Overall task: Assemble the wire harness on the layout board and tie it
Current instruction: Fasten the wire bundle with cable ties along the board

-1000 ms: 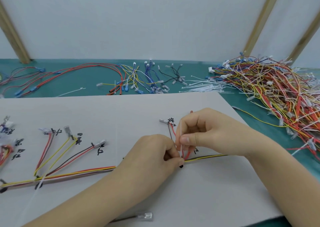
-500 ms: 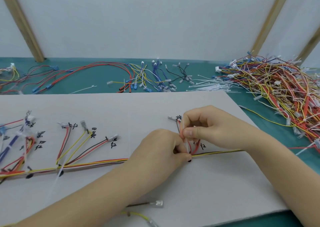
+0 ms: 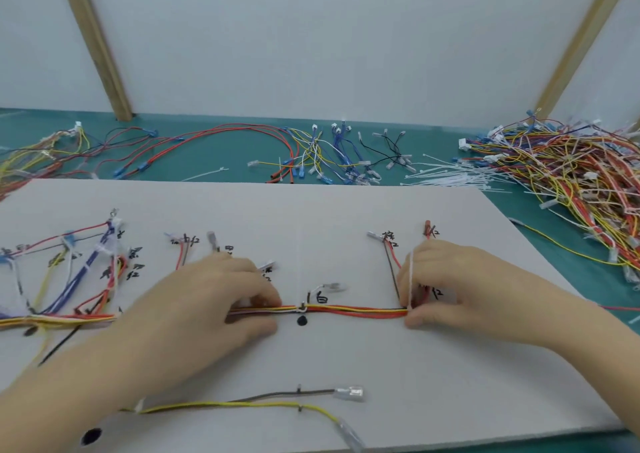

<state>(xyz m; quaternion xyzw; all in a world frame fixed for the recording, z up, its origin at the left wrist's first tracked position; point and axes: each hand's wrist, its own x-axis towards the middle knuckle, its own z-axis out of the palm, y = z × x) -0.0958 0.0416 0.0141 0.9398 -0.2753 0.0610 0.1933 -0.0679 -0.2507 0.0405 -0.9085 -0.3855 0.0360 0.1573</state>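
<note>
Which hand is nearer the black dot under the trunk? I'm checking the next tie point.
Left. The left hand grips the wire trunk just left of the black dot; the right hand holds it farther right.

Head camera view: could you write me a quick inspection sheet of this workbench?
Surface: white layout board with handwritten marks, on a green table.
Job's things: wire harness along the board; white cable tie standing up from it.
Clutter: spare cable ties; loose wire pile.
Grippers: left hand pinches the harness; right hand grips harness and tie.
Cables: two loose leads near the front edge.
Surroundings: white wall, wooden posts.
</note>
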